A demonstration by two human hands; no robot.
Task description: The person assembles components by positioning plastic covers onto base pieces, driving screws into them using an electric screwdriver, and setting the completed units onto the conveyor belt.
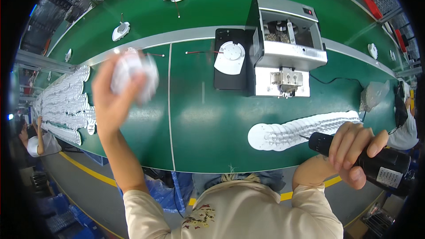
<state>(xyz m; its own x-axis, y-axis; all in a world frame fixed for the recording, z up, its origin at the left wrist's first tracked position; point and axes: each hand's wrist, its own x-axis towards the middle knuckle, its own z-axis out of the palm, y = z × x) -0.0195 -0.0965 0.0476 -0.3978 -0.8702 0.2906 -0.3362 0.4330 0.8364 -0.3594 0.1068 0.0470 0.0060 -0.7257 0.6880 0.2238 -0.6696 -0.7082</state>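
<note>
You have the green counter (208,126) spread before you, its near edge running across at six o'clock, just ahead of your shirt. At two o'clock stands the steel-fronted machine (287,52), its near face set well back from that edge. Rows of white parts (66,104) take up nine o'clock; your widest working room lies in the middle, between them and the fanned line of white discs (283,135) at half past three. At four, your right hand (354,150) wraps its fingers around a black power screwdriver (383,163), bit over the discs; you can't tell whether it touches. The black pad (225,84) sits against the machine's left side, bearing a white plate (230,64). Toward ten, your left hand (108,90) pinches a blurred white piece (148,77) between thumb and fingers. The plate's thin lead (201,52) points to nine.
</note>
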